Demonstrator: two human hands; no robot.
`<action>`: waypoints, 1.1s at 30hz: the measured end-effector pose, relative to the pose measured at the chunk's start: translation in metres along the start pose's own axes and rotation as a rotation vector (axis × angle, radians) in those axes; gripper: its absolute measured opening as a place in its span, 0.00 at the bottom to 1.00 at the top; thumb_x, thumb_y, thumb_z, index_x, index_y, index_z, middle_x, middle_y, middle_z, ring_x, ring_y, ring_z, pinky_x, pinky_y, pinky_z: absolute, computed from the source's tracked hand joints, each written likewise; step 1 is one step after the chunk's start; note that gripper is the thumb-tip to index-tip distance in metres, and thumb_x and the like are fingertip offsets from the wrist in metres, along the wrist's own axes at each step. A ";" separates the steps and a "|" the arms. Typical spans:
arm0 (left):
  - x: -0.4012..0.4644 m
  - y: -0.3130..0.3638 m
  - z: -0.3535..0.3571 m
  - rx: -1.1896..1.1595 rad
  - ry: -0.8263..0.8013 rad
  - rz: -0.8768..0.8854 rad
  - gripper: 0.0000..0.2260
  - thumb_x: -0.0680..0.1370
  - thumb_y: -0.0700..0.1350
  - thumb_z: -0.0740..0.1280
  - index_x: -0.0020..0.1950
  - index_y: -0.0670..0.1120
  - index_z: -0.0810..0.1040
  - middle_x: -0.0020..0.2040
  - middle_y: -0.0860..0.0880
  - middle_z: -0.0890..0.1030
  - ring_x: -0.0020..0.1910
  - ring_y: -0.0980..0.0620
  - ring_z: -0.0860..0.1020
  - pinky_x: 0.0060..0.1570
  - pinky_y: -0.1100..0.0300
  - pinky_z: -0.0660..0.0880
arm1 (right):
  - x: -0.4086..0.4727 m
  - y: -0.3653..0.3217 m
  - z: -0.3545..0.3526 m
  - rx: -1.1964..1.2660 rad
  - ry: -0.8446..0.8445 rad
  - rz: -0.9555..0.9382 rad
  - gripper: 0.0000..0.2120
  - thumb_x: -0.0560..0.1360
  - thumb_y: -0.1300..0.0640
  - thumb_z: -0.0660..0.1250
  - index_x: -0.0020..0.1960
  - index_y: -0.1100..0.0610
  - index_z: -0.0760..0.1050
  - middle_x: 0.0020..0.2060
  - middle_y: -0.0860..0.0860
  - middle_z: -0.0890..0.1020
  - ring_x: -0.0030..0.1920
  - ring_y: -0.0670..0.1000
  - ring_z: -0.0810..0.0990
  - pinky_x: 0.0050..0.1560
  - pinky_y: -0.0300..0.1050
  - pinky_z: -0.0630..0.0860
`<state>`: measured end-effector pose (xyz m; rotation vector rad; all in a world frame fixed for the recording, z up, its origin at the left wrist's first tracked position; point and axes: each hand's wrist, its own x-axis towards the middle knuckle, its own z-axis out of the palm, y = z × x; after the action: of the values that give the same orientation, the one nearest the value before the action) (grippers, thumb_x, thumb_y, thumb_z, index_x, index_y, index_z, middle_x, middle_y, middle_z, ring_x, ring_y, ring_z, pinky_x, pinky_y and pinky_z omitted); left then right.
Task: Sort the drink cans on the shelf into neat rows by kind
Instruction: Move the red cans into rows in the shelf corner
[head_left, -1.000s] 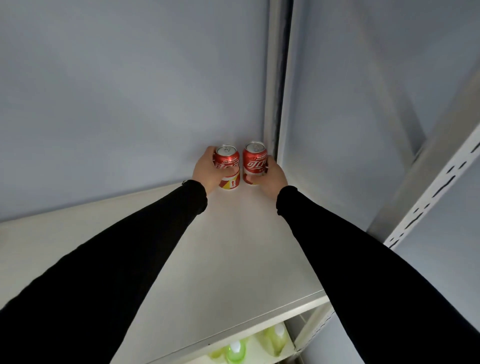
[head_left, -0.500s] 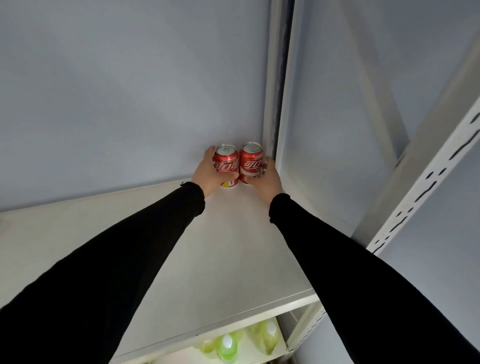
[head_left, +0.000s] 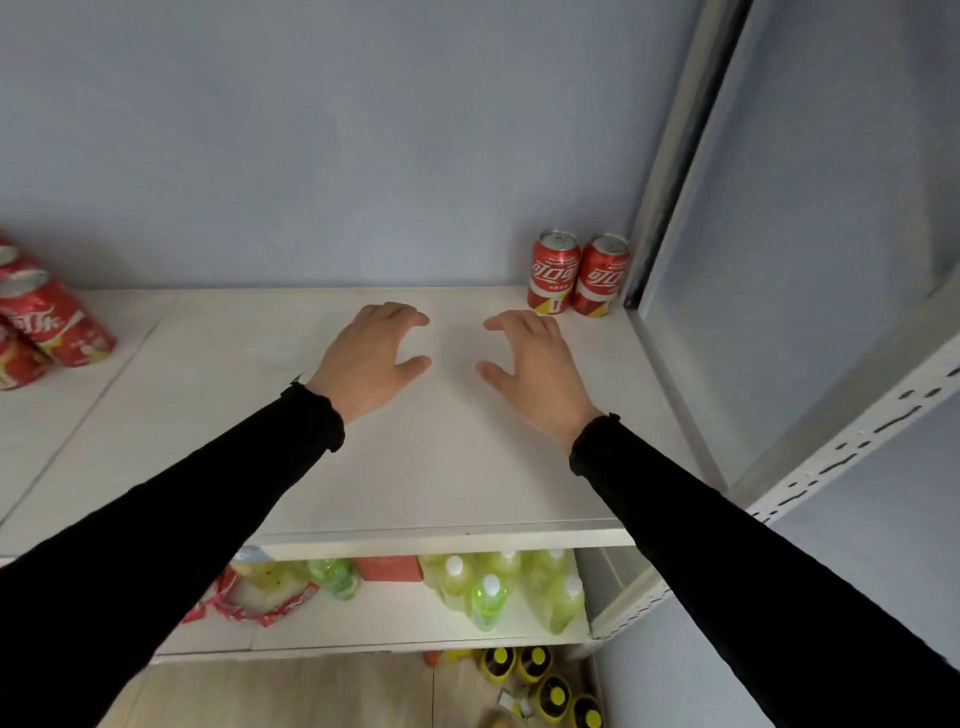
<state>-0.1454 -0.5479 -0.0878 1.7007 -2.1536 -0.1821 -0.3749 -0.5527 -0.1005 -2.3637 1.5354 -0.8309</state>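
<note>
Hovering empty, left hand (head_left: 371, 358) and right hand (head_left: 535, 364) half-curled near two upright cans (head_left: 576, 275). Risk: a hasty reach topples the leaning cans (head_left: 52, 322), far left of that pair.

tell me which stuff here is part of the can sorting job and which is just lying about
Part of the job:
two red cans upright, side by side in the shelf's back right corner
red cans at the left edge
left hand, empty
right hand, empty

Just lying about:
green bottles one shelf down
yellow-capped bottles at the bottom
</note>
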 end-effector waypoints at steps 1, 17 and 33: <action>-0.014 -0.009 -0.008 0.023 0.006 -0.010 0.22 0.79 0.50 0.69 0.72 0.48 0.73 0.70 0.51 0.74 0.69 0.48 0.68 0.66 0.54 0.69 | -0.001 -0.015 0.006 -0.015 -0.019 -0.037 0.22 0.77 0.50 0.69 0.69 0.53 0.72 0.65 0.51 0.75 0.65 0.54 0.70 0.63 0.51 0.71; -0.255 -0.214 -0.162 0.077 0.097 -0.244 0.23 0.79 0.52 0.70 0.73 0.49 0.72 0.71 0.47 0.73 0.68 0.46 0.71 0.65 0.53 0.69 | -0.021 -0.306 0.143 0.104 -0.110 -0.257 0.23 0.77 0.51 0.69 0.70 0.56 0.72 0.66 0.54 0.75 0.65 0.57 0.70 0.65 0.50 0.69; -0.229 -0.333 -0.236 0.152 0.125 -0.226 0.32 0.75 0.51 0.74 0.76 0.45 0.68 0.72 0.43 0.72 0.72 0.42 0.67 0.67 0.50 0.66 | 0.068 -0.391 0.229 0.437 -0.131 0.055 0.30 0.74 0.52 0.74 0.72 0.57 0.67 0.66 0.52 0.75 0.64 0.52 0.74 0.61 0.44 0.71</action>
<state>0.2889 -0.3816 -0.0343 1.9852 -1.9253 0.0276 0.0752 -0.4710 -0.0873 -2.0075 1.2144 -0.8748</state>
